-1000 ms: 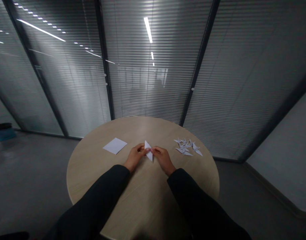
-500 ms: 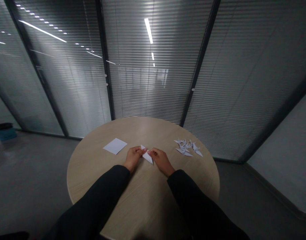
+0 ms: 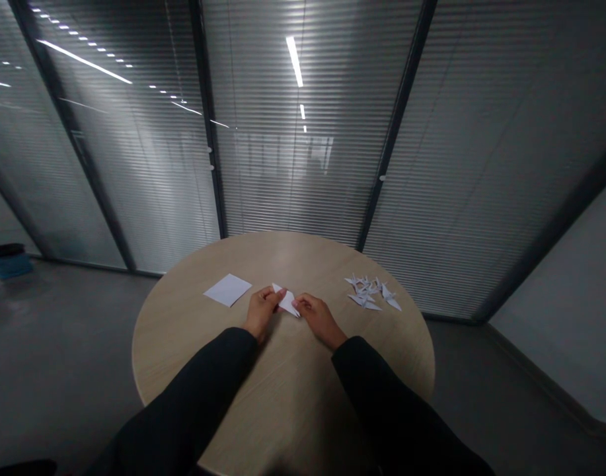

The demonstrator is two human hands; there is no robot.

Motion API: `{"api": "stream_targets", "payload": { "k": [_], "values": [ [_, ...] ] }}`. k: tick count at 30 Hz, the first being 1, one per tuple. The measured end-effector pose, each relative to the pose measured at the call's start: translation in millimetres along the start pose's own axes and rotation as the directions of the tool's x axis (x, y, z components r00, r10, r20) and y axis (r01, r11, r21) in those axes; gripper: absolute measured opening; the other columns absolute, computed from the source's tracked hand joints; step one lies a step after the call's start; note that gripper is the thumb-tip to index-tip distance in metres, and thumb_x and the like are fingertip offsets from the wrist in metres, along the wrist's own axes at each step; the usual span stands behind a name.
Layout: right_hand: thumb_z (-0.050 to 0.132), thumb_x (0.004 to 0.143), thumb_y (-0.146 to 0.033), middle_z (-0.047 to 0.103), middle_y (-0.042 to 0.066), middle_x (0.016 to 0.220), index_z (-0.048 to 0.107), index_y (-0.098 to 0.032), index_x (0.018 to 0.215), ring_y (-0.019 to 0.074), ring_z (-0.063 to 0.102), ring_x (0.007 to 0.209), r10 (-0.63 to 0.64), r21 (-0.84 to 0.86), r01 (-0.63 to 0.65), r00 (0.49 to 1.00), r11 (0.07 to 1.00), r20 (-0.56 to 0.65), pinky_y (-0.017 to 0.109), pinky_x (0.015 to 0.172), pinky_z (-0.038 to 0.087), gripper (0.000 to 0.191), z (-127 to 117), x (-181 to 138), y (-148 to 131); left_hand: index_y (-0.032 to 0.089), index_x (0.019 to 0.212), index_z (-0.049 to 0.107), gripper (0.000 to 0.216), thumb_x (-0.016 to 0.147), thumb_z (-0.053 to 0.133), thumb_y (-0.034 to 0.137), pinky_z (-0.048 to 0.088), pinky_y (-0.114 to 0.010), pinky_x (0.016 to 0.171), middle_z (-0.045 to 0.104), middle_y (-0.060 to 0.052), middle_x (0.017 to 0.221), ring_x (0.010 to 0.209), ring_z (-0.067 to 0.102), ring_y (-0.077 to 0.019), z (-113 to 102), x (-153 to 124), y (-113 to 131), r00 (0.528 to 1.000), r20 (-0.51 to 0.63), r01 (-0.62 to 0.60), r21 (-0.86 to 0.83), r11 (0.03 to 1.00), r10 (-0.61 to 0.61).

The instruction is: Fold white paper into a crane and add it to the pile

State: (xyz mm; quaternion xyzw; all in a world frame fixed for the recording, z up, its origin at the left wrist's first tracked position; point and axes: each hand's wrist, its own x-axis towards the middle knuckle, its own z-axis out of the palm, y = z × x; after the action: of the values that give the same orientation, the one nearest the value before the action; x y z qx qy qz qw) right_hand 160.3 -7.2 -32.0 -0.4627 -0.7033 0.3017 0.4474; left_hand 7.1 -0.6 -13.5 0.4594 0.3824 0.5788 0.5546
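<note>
A small folded piece of white paper (image 3: 286, 301) lies low over the round wooden table (image 3: 283, 396), pinched between both hands. My left hand (image 3: 261, 311) closes on its left side, fingertips on the paper. From the right, my right hand (image 3: 318, 317) pinches the other end. Both arms are in dark sleeves. A flat white square sheet (image 3: 228, 289) rests on the table to the left of my hands.
A cluster of several small folded white paper figures (image 3: 371, 293) lies on the table to the right. Glass walls with horizontal blinds stand behind the table. Grey floor surrounds it, and a dark object sits at the far left.
The folded paper has tipped from upright to nearly flat and shifted slightly left and down toward the table. Both hands lowered with it.
</note>
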Motion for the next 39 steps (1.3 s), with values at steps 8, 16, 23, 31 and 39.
{"api": "stream_targets", "payload": {
  "k": [8,16,23,31,39],
  "values": [
    [0.044,0.087,-0.033,0.058,-0.001,0.067,0.056,-0.02,0.073,0.0148,0.055,0.065,-0.006,-0.113,-0.007,0.994,0.994,-0.108,0.025,0.063,0.039,0.022,0,1,4,0.012,0.076,0.065,0.031,0.06,0.081,0.032,0.05,-0.023,0.061,0.064,-0.003,0.068,0.062,0.059,-0.0123,-5,5,1,0.998,-0.002,0.066,-0.101,0.993,-0.067],
    [0.042,0.092,-0.029,0.061,0.006,0.093,0.063,-0.021,0.094,0.0192,0.058,0.091,-0.282,-0.315,0.2,0.929,0.928,-0.24,0.034,0.085,0.045,0.022,-4,-1,0,0.01,0.089,0.066,0.026,0.065,0.076,0.008,0.053,-0.02,0.059,0.067,-0.005,0.073,0.063,0.063,-0.0117,-6,7,3,0.984,0.019,0.177,-0.063,0.982,-0.176],
    [0.064,0.084,-0.026,0.06,0.007,0.116,0.07,-0.025,0.094,0.0224,0.052,0.112,-0.558,-0.475,0.463,0.826,0.749,-0.075,0.041,0.097,0.042,0.012,0,-6,-10,0.01,0.082,0.065,0.016,0.069,0.074,0.013,0.052,-0.02,0.057,0.069,-0.005,0.069,0.056,0.063,-0.0109,-8,9,-2,0.986,0.061,0.163,-0.118,0.98,-0.157],
    [0.065,0.082,-0.021,0.061,0.006,0.113,0.07,-0.026,0.09,0.0221,0.052,0.111,-0.554,-0.46,0.462,0.828,0.758,-0.083,0.042,0.096,0.042,0.011,-3,-3,-2,0.008,0.087,0.066,0.022,0.069,0.076,0.016,0.053,-0.022,0.062,0.069,-0.006,0.068,0.059,0.064,-0.0123,-4,5,0,0.98,0.13,0.167,-0.105,0.98,-0.153],
    [0.066,0.08,-0.022,0.061,0.006,0.11,0.071,-0.027,0.089,0.023,0.053,0.109,-0.451,-0.37,0.387,0.886,0.845,-0.103,0.044,0.096,0.042,0.011,-4,-3,-6,0.008,0.085,0.068,0.02,0.069,0.076,0.018,0.054,-0.025,0.069,0.07,-0.007,0.073,0.065,0.066,-0.0136,-3,3,2,0.977,0.14,0.177,-0.1,0.979,-0.162]
  ]
}}
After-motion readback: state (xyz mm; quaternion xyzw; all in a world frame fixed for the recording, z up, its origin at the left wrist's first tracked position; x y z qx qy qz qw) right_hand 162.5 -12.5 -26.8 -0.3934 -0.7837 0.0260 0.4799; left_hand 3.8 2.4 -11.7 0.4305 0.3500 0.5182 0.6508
